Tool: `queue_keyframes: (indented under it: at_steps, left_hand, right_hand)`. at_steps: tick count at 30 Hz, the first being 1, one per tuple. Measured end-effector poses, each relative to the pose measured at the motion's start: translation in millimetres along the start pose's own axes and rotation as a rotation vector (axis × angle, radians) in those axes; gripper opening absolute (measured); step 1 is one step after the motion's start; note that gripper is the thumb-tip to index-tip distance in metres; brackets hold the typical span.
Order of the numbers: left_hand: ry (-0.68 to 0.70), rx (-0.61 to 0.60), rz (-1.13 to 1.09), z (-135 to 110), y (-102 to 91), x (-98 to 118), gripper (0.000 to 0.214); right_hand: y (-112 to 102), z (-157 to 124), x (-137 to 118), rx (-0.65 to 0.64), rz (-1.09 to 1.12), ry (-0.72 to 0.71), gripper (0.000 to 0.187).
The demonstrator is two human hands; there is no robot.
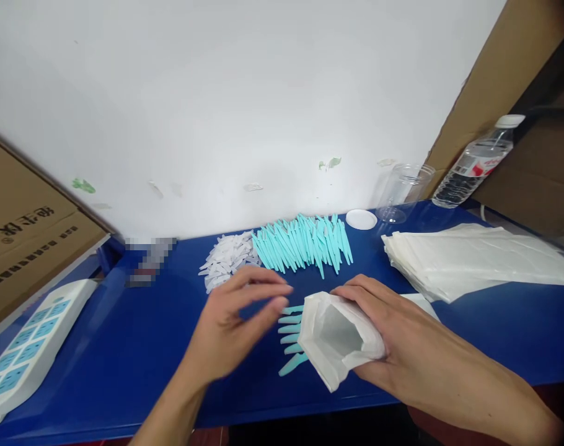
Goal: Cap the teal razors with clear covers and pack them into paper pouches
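My right hand (pixel 403 341) is wrapped round a white mailer bag (pixel 314 303), whose mouth gapes toward me. Left of the bag, my left hand (pixel 238 322) hovers with thumb and fingers slightly apart, nothing visible between them. Several turquoise eyebrow razors (pixel 289 330) lie in a row between that hand and the bag, which hides their right ends. Farther back is a large pile of the same turquoise razors (pixel 300 244), and beside it a heap of small whitish translucent plastic pieces (pixel 230 257), partly behind my left hand.
White mailer bags (pixel 472 260) are stacked at right on the blue table (pixel 161 347). Along the back stand a clear jar (pixel 400 192), a white lid (pixel 361 219) and a water bottle (pixel 477 164). A power strip (pixel 35 347) and cardboard box (pixel 31 229) occupy the left.
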State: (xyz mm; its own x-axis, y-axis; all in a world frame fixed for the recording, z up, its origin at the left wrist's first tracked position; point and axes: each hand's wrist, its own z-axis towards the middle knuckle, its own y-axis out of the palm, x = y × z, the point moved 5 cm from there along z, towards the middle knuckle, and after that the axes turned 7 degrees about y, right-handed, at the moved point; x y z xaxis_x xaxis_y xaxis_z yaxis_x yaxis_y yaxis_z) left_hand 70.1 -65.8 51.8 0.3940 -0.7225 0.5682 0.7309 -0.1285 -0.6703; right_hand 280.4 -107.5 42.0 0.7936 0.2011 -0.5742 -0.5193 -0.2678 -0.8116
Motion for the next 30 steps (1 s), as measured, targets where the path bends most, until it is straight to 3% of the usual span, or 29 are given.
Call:
queue_keyframes:
  at_steps: [2, 5, 7, 9, 11, 15, 17, 18, 22, 24, 26, 28, 30]
  left_hand:
    - [-0.133, -0.122, 0.060, -10.0, 5.5, -34.6, 0.021]
    - [-0.140, -0.374, 0.141, -22.1, 24.5, -63.8, 0.022]
    - [-0.115, -0.386, 0.169, -23.2, 31.6, -68.7, 0.023]
    - [-0.128, -0.312, 0.183, -24.7, 25.9, -68.4, 0.023]
    - [-0.173, -0.198, 0.196, -34.3, 2.8, -66.6, 0.021]
    - [-0.188, 0.029, 0.304, -72.6, -71.5, -51.4, 0.016]
    - [-0.093, 0.059, 0.346, -80.7, -90.5, -28.8, 0.014]
    - [-0.037, 0.047, 0.363, -77.7, -90.1, -14.1, 0.015]
    - [0.157, -0.116, 0.406, -28.6, -36.9, 42.3, 0.020]
    - [0.267, -0.084, 0.342, -4.4, -10.6, 54.5, 0.022]
    - [0.216, -0.004, 0.202, 5.5, 1.7, 40.9, 0.028]
    - [0.027, 0.059, 0.122, 0.8, 5.4, 6.8, 0.026]
    - [-0.149, -0.079, 0.120, -10.9, 16.5, -29.8, 0.021]
  right_hand:
    - [0.3, -0.9, 1.6, -0.007, -0.004, 0.021, 0.047]
    - [3.6, -1.2, 4.7, -0.024, -0.008, 0.031, 0.050]
    - [5.8, -1.5, 7.0, -0.020, -0.011, 0.036, 0.051]
    - [7.9, -1.8, 8.8, -0.015, -0.018, 0.039, 0.051]
    - [9.1, -1.2, 9.9, 0.000, -0.017, 0.037, 0.052]
    - [10.2, 3.4, 11.2, 0.017, -0.017, 0.034, 0.050]
    - [10.0, 5.6, 11.4, 0.022, -0.030, 0.030, 0.047]
    - [9.5, 6.2, 11.1, 0.025, -0.033, 0.021, 0.046]
    - [5.9, 4.6, 6.1, 0.006, -0.012, -0.021, 0.049]
    - [1.9, 2.3, 3.3, -0.003, -0.002, -0.023, 0.051]
    - [-3.0, -0.3, 2.7, -0.001, -0.008, 0.002, 0.051]
    - [-6.7, -2.9, 5.0, -0.006, -0.024, 0.040, 0.049]
    - [-7.9, -5.0, 9.5, -0.012, -0.035, 0.068, 0.049]
